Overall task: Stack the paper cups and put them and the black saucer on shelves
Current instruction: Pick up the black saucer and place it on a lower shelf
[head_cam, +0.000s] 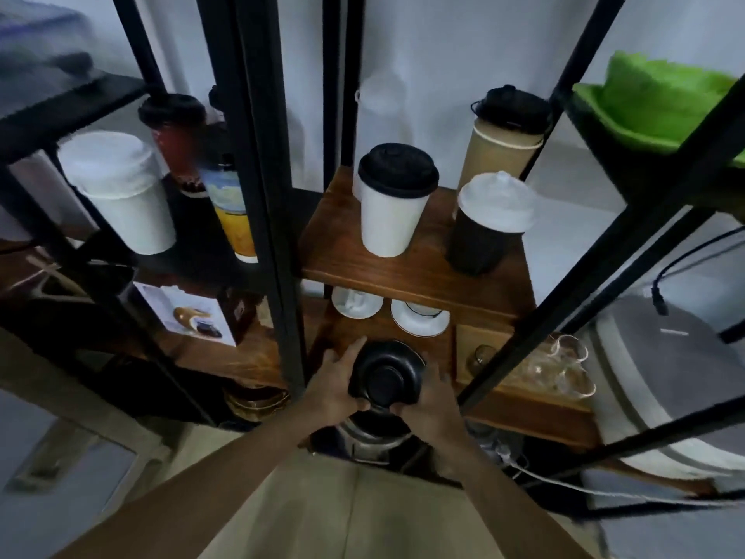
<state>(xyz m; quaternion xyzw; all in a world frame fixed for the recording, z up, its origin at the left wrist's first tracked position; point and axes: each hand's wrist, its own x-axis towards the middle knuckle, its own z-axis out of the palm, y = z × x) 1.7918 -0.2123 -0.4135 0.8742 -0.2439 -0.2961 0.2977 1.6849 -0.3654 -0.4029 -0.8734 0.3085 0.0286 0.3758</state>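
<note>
Holding: black saucer (385, 375), both hands
Left hand (336, 383): grip grasping saucer's left edge
Right hand (433, 401): grip grasping right edge
Spot: front of lower wooden shelf (354, 330)

No text, label or number can be read on the cups, bottles or boxes on the shelves.

Both hands' grip on black saucer (385, 375), left hand (336, 383), right hand (433, 405), wooden shelf (342, 336)

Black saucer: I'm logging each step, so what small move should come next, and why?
Probably slide the saucer forward onto the wooden shelf: the left hand and right hand hold it at the shelf's front edge, with bare wood before the white saucers.
</note>
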